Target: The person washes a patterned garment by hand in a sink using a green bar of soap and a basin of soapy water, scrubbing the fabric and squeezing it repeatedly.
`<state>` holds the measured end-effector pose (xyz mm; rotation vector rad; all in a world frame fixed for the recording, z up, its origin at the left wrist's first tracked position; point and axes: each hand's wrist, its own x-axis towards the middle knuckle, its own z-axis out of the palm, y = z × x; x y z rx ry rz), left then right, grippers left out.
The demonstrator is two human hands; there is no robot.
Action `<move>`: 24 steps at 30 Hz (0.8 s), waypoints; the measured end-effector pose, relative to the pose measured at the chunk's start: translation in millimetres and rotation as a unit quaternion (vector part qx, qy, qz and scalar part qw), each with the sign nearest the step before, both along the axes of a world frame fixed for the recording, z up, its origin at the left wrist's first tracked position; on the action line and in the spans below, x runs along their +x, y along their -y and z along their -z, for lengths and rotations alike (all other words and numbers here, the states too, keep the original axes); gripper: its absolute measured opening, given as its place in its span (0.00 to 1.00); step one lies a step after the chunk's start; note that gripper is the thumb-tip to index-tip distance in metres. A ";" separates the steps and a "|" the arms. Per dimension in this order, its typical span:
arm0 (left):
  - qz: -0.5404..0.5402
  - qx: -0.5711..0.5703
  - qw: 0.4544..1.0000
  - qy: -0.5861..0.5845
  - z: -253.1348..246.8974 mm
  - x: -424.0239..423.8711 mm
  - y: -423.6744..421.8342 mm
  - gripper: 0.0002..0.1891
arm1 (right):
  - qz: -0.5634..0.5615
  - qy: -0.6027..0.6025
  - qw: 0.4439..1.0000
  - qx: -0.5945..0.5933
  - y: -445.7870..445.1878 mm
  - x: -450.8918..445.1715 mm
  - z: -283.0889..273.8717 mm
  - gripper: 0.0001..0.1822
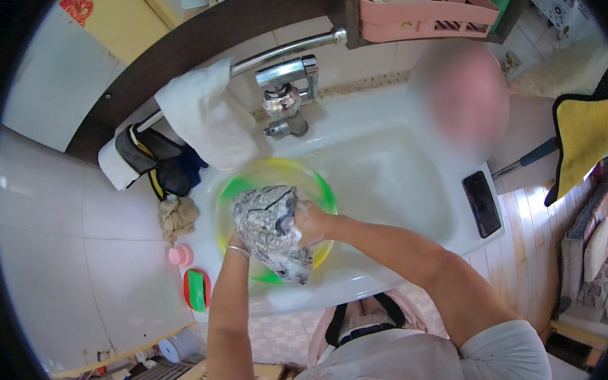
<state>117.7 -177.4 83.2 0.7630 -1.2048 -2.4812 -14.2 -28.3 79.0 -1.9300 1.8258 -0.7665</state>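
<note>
A wet, soapy grey patterned cloth (267, 223) is bunched between my two hands over a yellow and green plastic basin (325, 188). The basin sits in the left part of a white ceramic sink (392, 184). My right hand (314, 222), with suds on it, grips the cloth's right side. My left hand (238, 239) is at the cloth's left side, its fingers mostly hidden behind the fabric; a bracelet circles that wrist. One end of the cloth hangs down towards the basin's near rim.
Behind the basin stands a chrome faucet (285, 97), beside a white towel (210, 112) on a rail. A green soap bar (197, 290) in a red dish, a pink cap (181, 255) and a beige rag (179, 217) line the left ledge. A phone (481, 204) lies on the right edge.
</note>
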 end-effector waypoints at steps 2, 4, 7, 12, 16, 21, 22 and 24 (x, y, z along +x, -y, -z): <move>0.023 -0.047 0.998 0.030 -3.8 -4.6 11.8 0.30 | -0.055 -0.016 0.996 -0.063 1.8 3.2 -10.7 0.27; 0.034 -0.079 0.994 0.060 -4.6 -4.2 19.8 0.30 | -0.149 -0.124 0.981 0.010 6.6 3.8 -36.7 0.21; 0.048 -0.110 0.989 0.083 -3.8 -14.9 23.7 0.30 | -0.160 -0.129 0.979 0.009 4.6 5.2 -30.1 0.10; 0.027 -0.117 0.988 0.095 2.4 -17.7 25.6 0.30 | -0.116 -0.102 0.987 0.041 10.5 12.5 5.9 0.13; -0.027 -0.097 0.988 0.114 1.7 24.3 12.9 0.30 | -0.049 -0.031 0.986 0.159 -9.3 16.6 -26.1 0.17; -0.086 -0.047 0.989 0.110 -0.9 53.9 5.0 0.30 | 0.068 0.161 0.978 0.119 -18.4 24.1 6.8 0.20; -0.087 -0.026 0.991 0.095 -8.9 44.9 -0.7 0.30 | 0.087 0.209 0.963 0.148 -18.1 17.2 4.8 0.20; -0.075 0.015 0.993 0.085 -26.6 32.7 -26.6 0.29 | 0.094 0.162 0.971 0.148 -19.8 15.6 -7.3 0.21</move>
